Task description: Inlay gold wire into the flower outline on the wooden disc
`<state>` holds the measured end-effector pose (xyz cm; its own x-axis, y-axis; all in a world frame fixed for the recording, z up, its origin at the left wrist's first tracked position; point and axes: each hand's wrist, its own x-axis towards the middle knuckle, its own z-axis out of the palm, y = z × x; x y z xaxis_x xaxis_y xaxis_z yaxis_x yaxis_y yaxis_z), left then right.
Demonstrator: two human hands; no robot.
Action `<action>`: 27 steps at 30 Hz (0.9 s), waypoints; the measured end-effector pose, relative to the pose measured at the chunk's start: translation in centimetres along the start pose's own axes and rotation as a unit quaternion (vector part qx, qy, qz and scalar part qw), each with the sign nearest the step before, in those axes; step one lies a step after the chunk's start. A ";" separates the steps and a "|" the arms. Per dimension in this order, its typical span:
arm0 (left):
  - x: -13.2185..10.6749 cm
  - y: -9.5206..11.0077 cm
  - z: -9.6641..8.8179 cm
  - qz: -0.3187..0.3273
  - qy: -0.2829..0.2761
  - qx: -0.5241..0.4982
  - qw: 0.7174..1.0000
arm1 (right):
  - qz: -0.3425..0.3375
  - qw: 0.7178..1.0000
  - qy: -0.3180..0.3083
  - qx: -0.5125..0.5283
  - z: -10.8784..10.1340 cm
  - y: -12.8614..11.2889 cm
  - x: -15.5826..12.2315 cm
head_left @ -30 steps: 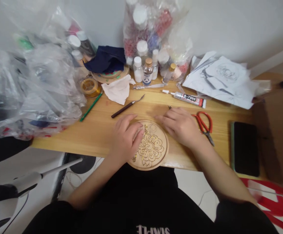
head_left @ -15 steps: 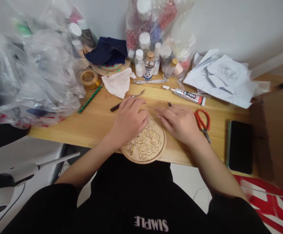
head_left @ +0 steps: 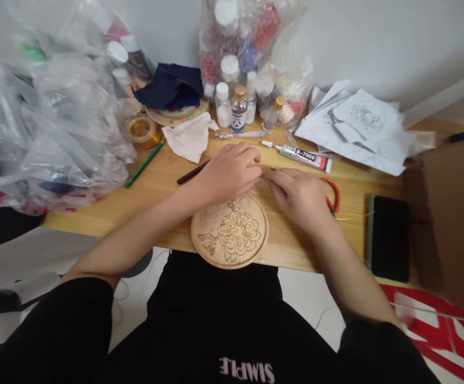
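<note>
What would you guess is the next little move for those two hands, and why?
Probably bringing the pinch down to the round wooden disc. The left hand and right hand meet fingertip to fingertip just above it, seemingly on something too thin to make out, and part of the disc's flower pattern has gold outline while the upper left looks bare.

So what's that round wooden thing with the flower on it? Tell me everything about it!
The round wooden disc looks like pale wood with a raised rim. A big flower outlined in thin gold lines fills its middle, with a smaller gold shape at the lower left and fainter, unfilled outlines near the top. It lies flat on the table, its near edge sticking out past the table's front. Both hands are just behind it; whether either touches it is unclear.
</note>
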<state>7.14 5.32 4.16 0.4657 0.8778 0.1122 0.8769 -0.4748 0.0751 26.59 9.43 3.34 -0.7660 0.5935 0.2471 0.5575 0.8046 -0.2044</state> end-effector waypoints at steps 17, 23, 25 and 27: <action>-1.0 -2.6 3.8 0.050 0.100 -0.046 0.993 | 0.041 0.993 -0.053 0.093 2.7 0.2 1.1; -0.8 -2.6 3.6 0.035 0.084 -0.064 0.994 | 0.031 0.993 -0.029 0.109 3.1 0.4 0.9; -1.0 -2.9 2.9 0.019 0.072 -0.069 0.995 | 0.030 0.993 -0.020 0.112 3.0 0.6 0.9; -1.6 -2.9 1.7 -0.019 0.050 -0.066 0.996 | 0.030 0.992 -0.014 0.119 2.9 0.7 0.8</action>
<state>4.02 5.41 2.11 0.4128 0.8874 0.2051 0.8672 -0.4518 0.2095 25.40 10.41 0.66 -0.7447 0.6362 0.2018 0.5127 0.7388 -0.4374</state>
